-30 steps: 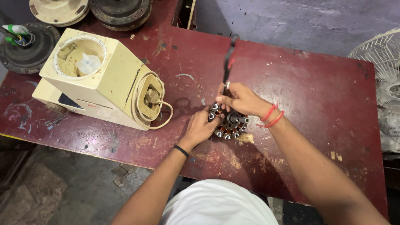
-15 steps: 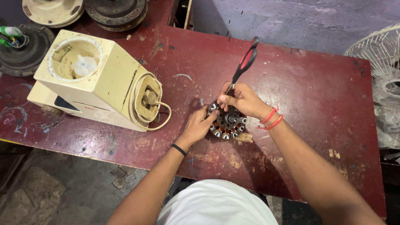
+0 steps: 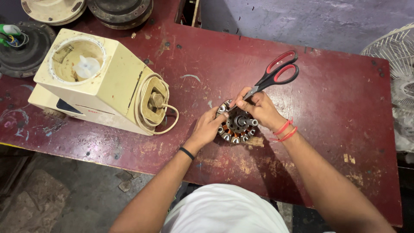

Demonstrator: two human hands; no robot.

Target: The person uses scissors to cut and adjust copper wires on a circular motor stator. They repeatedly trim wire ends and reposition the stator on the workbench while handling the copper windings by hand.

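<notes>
1. Left hand [image 3: 206, 128]: grip closed on the left rim of the stator [image 3: 236, 122], a round wound motor core w/ copper coils, pinning it flat on the surface [image 3: 336, 99].
2. Right hand [image 3: 258, 108]: grip wrapped round the blades of the scissors [image 3: 276, 75], near the pivot. Red/black handles stick up and away to the upper right, untouched; blade tips point down into the top of the stator's windings.
3. Stator sits mid-surface, just right of the mixer base, between both hands. Centre shaft visible.
4. Progress, judged: work on the coils is in hand. Windings look mostly in place round the core, no cut wire or loose scraps visible beside it, so early/mid stage. Can't tell if any wire is cut yet, tips hidden by fingers.
5. Mixer base [image 3: 97, 80]: cream, boxy, lying tilted, cord [image 3: 161, 114] wrapped on its underside w/ a loop hanging off. Small dark label patch low on its side, too small to tell more.
6. Far left: dark round motor housing [image 3: 23, 49] w/ green part and wires. Top edge: two more round covers, one cream [image 3: 51, 9], one dark [image 3: 120, 11].
7. Right edge: white fan guard [image 3: 394, 47].
</notes>
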